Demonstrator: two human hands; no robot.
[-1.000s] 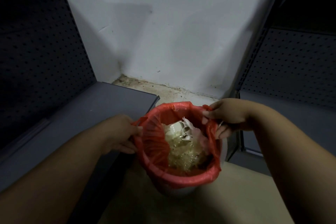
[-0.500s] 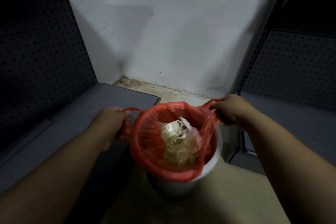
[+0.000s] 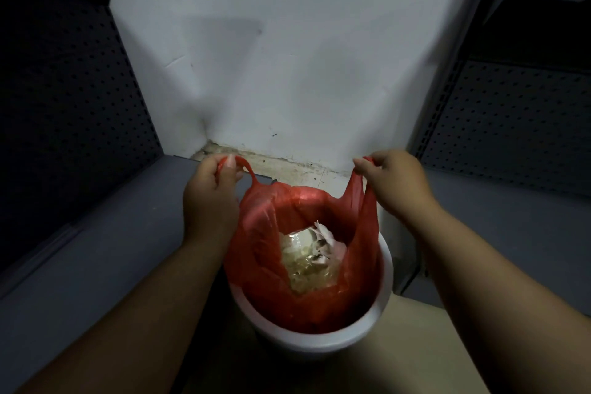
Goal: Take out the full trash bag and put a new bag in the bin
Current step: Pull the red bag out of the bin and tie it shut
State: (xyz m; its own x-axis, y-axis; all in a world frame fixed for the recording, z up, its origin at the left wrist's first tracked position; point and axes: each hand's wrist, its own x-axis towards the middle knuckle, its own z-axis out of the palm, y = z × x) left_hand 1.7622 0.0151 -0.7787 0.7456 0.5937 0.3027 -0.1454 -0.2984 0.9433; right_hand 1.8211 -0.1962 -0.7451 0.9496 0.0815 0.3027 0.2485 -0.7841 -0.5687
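Red plastic, thin and crinkled: the bag [image 3: 307, 272] sits in the white bin [image 3: 319, 341], its mouth drawn up above the rim and pale rubbish [image 3: 308, 261] showing inside. Above the bin to the left, the left hand [image 3: 211, 192] has its fingers curled round one handle loop [image 3: 244, 168]. Above the bin to the right, the right hand [image 3: 396, 182] pinches the other loop, pulled taut. Behind the bin rises a white wall [image 3: 287, 57]; dark pegboard shelving [image 3: 64, 105] flanks the bin on both sides.
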